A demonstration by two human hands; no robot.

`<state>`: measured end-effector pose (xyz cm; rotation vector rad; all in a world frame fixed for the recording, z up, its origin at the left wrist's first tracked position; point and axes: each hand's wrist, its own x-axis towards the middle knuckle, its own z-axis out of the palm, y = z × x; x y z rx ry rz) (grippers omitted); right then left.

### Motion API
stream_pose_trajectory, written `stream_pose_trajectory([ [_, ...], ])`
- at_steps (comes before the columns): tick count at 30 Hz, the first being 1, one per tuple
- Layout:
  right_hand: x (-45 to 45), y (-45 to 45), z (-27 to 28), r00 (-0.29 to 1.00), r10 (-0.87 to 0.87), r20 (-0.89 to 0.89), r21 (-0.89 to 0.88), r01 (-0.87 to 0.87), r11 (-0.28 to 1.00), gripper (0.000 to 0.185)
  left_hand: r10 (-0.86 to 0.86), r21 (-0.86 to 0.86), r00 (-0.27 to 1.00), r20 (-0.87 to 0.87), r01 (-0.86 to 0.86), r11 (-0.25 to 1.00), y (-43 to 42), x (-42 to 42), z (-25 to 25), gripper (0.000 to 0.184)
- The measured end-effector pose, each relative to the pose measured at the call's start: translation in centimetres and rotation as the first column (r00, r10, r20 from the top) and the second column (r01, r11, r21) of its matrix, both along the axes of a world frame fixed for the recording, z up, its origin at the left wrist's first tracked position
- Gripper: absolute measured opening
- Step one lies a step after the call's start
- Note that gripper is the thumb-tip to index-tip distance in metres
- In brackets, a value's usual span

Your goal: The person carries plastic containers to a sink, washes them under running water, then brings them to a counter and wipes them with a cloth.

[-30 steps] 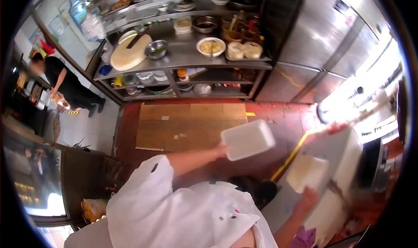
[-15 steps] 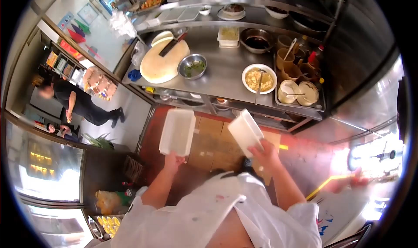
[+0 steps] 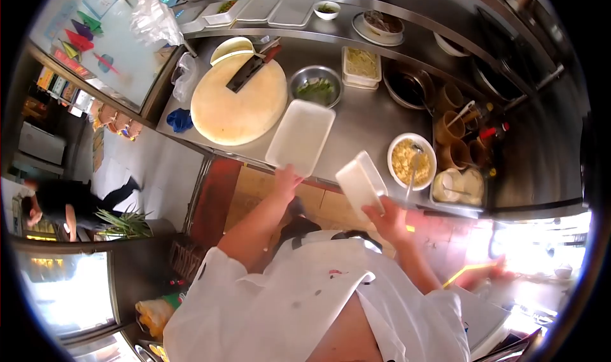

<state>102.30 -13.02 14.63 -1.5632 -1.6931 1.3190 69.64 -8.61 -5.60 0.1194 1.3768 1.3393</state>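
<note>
My left hand [image 3: 288, 182] grips the near end of a shallow white rectangular tray [image 3: 301, 137], which is over the front edge of the steel counter. A second white tray [image 3: 360, 181], tilted on its side, is held by my right hand [image 3: 386, 217]. Behind the trays lie a round cutting board [image 3: 239, 98] with a cleaver [image 3: 252, 67] on it and a steel bowl [image 3: 316, 86] of green leaves. To the right of the second tray stands a white bowl [image 3: 412, 161] of yellowish chopped food with a spoon in it.
Steel shelves [image 3: 417, 28] with trays and bowls run above the counter [image 3: 356, 119]. Brown containers [image 3: 450, 125] and sauce bottles stand at its right. A blue cloth [image 3: 179, 120] lies at the left end. A person [image 3: 70, 200] in dark clothes is beyond the left partition beside a plant [image 3: 125, 222].
The counter is now nearer, and both trays have come up to its front edge. Since the oldest frame, both hands have swung round towards the counter. The person at the left appears lower in view.
</note>
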Motion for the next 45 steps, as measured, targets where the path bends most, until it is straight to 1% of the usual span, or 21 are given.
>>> stream_pose_trajectory([
  [1, -1.0, 0.4, -0.2, 0.997, -0.039, 0.070, -0.004, 0.039, 0.999, 0.032, -0.049, 0.026, 0.998, 0.050, 0.048, 0.999, 2.8, -0.7, 0.3, 0.041],
  [3, -2.6, 1.1, -0.6, 0.974, -0.092, 0.206, -0.012, 0.097, 0.995, 0.032, -0.098, 0.073, 0.994, 0.047, 0.094, 0.993, 7.1, -1.8, 3.3, 0.041],
  [4, -3.6, 1.6, -0.1, 0.972, -0.110, 0.209, -0.020, 0.117, 0.993, 0.031, -0.113, 0.096, 0.993, 0.039, 0.109, 0.989, 8.3, -2.6, 4.5, 0.041],
  [6, -5.5, 2.6, 1.1, 0.967, -0.145, 0.208, -0.036, 0.156, 0.987, 0.031, -0.123, 0.027, 0.989, 0.078, 0.121, 0.992, 9.2, -4.2, 5.1, 0.041],
  [7, -5.5, 3.2, 0.3, 0.974, -0.109, 0.201, 0.022, 0.107, 0.994, 0.027, -0.126, -0.004, 0.988, 0.094, 0.127, 0.992, 9.7, -5.4, 5.2, 0.041],
  [10, -7.2, 6.1, -0.6, 0.973, -0.005, 0.230, 0.185, -0.039, 0.982, 0.023, -0.080, 0.026, 0.987, 0.140, 0.077, 0.997, 7.8, -8.4, 4.4, 0.043],
  [13, -8.5, 10.4, -3.3, 0.961, 0.190, 0.201, 0.376, -0.255, 0.891, 0.018, -0.009, -0.067, 0.989, 0.149, 0.019, 0.998, 4.5, -11.9, 6.0, 0.045],
  [15, -10.7, 13.2, -3.5, 0.945, 0.277, 0.173, 0.508, -0.327, 0.797, 0.020, 0.088, -0.027, 0.992, 0.091, -0.086, 0.996, 2.4, -14.5, 6.5, 0.044],
  [17, -13.0, 16.2, -3.8, 0.917, 0.346, 0.199, 0.554, -0.397, 0.732, 0.021, 0.165, 0.068, 0.985, 0.056, -0.169, 0.983, 1.6, -16.7, 8.6, 0.043],
  [20, -16.2, 18.9, -3.6, 0.889, 0.404, 0.213, 0.605, -0.445, 0.660, 0.023, 0.303, 0.049, 0.953, -0.019, -0.302, 0.952, 1.2, -22.0, 8.5, 0.035],
  [22, -18.1, 20.1, -2.7, 0.879, 0.432, 0.202, 0.628, -0.455, 0.631, 0.023, 0.450, 0.001, 0.893, -0.022, -0.450, 0.893, 2.7, -25.0, 10.5, 0.034],
  [24, -19.6, 20.7, -2.6, 0.885, 0.397, 0.243, 0.627, -0.455, 0.632, 0.024, 0.479, 0.026, 0.877, 0.033, -0.480, 0.877, 3.2, -30.3, 8.2, 0.033],
  [26, -20.7, 20.8, -3.3, 0.888, 0.357, 0.290, 0.617, -0.458, 0.639, 0.024, 0.472, 0.025, 0.882, -0.016, -0.471, 0.882, 5.0, -32.1, 10.5, 0.033],
  [29, -21.6, 19.8, -5.4, 0.884, 0.211, 0.417, 0.603, -0.442, 0.664, 0.022, 0.395, -0.031, 0.915, -0.081, -0.398, 0.917, 7.5, -34.8, 10.4, 0.034],
  [32, -22.6, 17.1, -8.3, 0.843, 0.051, 0.536, 0.600, -0.423, 0.679, 0.020, 0.164, 0.080, 0.986, -0.017, -0.162, 0.983, 9.7, -33.8, 9.8, 0.033],
  [34, -23.1, 15.8, -9.8, 0.815, 0.048, 0.577, 0.546, -0.429, 0.719, 0.018, 0.042, 0.050, 0.999, 0.005, -0.042, 0.998, 11.2, -32.3, 9.8, 0.038],
  [36, -23.8, 14.9, -10.3, 0.803, 0.022, 0.595, 0.537, -0.418, 0.733, 0.018, -0.027, -0.027, 0.997, 0.066, 0.029, 0.999, 12.4, -30.7, 9.3, 0.041],
  [39, -25.8, 13.6, -8.8, 0.788, -0.013, 0.615, 0.544, -0.413, 0.730, 0.018, -0.099, -0.003, 0.987, 0.130, 0.100, 0.995, 13.2, -30.0, 7.7, 0.042],
  [42, -27.4, 13.6, -8.4, 0.811, -0.006, 0.585, 0.566, -0.404, 0.719, 0.018, -0.052, -0.031, 0.996, 0.077, 0.055, 0.998, 13.9, -31.2, 7.9, 0.044],
  [43, -27.8, 13.8, -8.2, 0.824, 0.005, 0.567, 0.571, -0.397, 0.719, 0.019, -0.044, 0.063, 0.993, 0.110, 0.037, 0.997, 14.1, -32.2, 7.2, 0.045],
  [45, -29.1, 14.5, -7.8, 0.828, 0.052, 0.559, 0.557, -0.421, 0.716, 0.019, 0.044, 0.011, 0.997, 0.061, -0.044, 0.999, 13.9, -34.5, 6.3, 0.044],
])
